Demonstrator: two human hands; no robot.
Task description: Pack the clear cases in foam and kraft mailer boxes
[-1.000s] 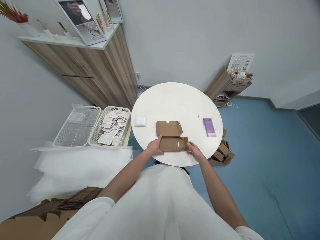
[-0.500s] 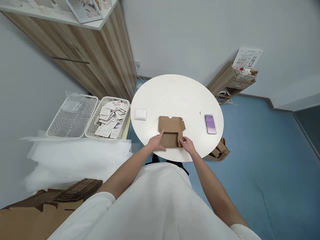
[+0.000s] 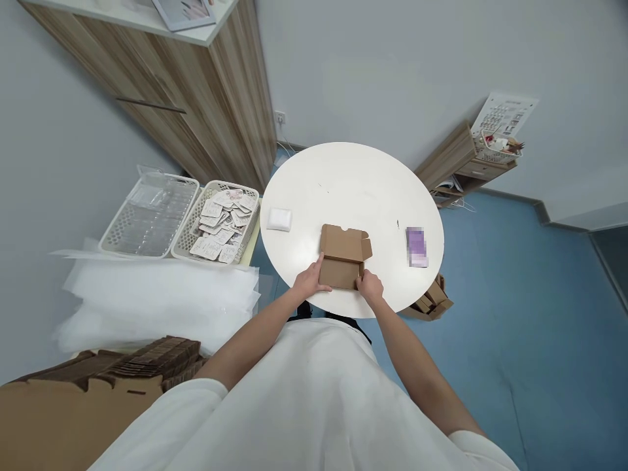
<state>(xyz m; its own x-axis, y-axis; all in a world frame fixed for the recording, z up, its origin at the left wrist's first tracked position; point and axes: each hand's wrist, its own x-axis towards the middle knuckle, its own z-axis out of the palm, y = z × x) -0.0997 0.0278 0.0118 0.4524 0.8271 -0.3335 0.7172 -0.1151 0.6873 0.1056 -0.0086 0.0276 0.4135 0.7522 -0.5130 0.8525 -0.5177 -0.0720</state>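
Note:
A brown cardboard box lies on the white round table near its front edge, with its lid laid back and a side flap sticking out at the right. My left hand grips the box's left side, thumb along the wall and fingers at the front corner. At the right end wall, my right hand has its fingers bent over the edge and pressed against it. The fingertips inside are partly hidden. Inside the tray part, the bottom shows bare cardboard.
A white packet lies at the table's left, a purple pixelated stack at its right. Two white baskets hold cards and clear plastic cases. White sheets and folded cardboard are at lower left. An open carton stands on the floor.
The small flap at the box's right end has been folded against the end wall by my right hand. My left hand stays on the left side. The view has shifted slightly.

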